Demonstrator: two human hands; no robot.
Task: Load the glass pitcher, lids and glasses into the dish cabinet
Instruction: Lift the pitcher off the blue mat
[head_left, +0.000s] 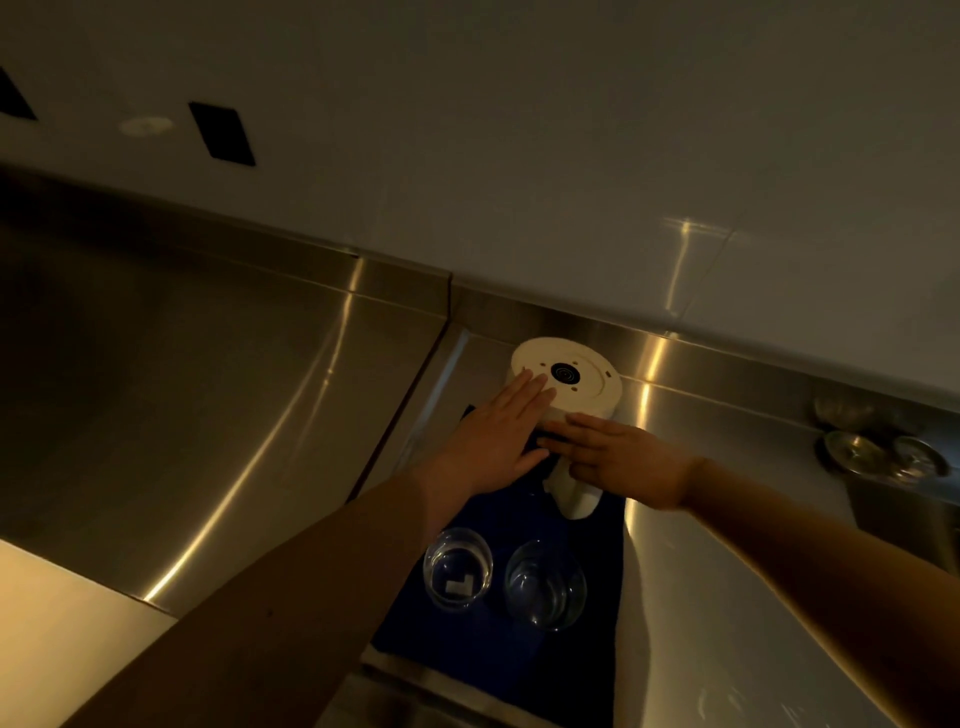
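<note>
1. Pitcher (569, 382), white and upside down with its round base up, stands at the far end of the blue mat (519, 654), near the steel back rim.
2. Left hand (488, 441) lies flat on that base, fingers straight and together.
3. Right hand (618, 457) reaches the pitcher's side by the handle, fingers extended; whether it grips cannot be told.
4. Two glasses (458, 569) stand on the mat's near half, side by side.
5. Small metal bowls (883, 457) sit well right of the mat.
</note>
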